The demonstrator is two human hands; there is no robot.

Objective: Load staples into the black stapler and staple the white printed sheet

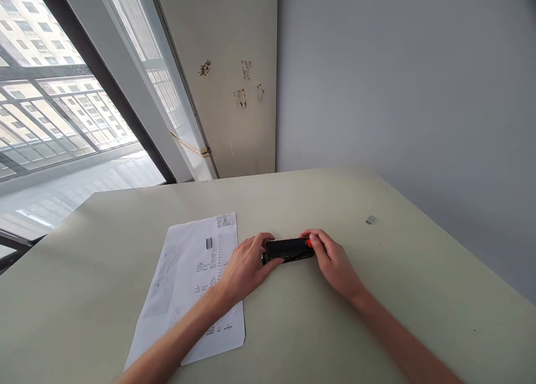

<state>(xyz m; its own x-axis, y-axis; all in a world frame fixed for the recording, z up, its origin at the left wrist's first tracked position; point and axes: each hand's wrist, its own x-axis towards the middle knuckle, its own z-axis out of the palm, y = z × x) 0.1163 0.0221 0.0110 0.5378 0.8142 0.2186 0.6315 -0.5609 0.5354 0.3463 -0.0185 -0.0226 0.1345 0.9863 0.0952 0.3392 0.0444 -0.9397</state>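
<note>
Head view, fingers (264,237) (320,250) holding one stapler (288,246), probably

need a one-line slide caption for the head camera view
Left hand and right hand hold a black object with a red part at a pale table, beside printed paper.

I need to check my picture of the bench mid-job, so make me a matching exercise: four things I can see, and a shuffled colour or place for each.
Things:
1. Long object
2. Printed sheet
3. Small loose piece
4. Upright panel

Descriptions:
A. Beige, with brown patches
B. Grey, lying to the right of both grips
C. White, partly under the left forearm
D. Black with red at one end, between left grip and right grip

Pairs: 1-D, 2-C, 3-B, 4-A
</note>
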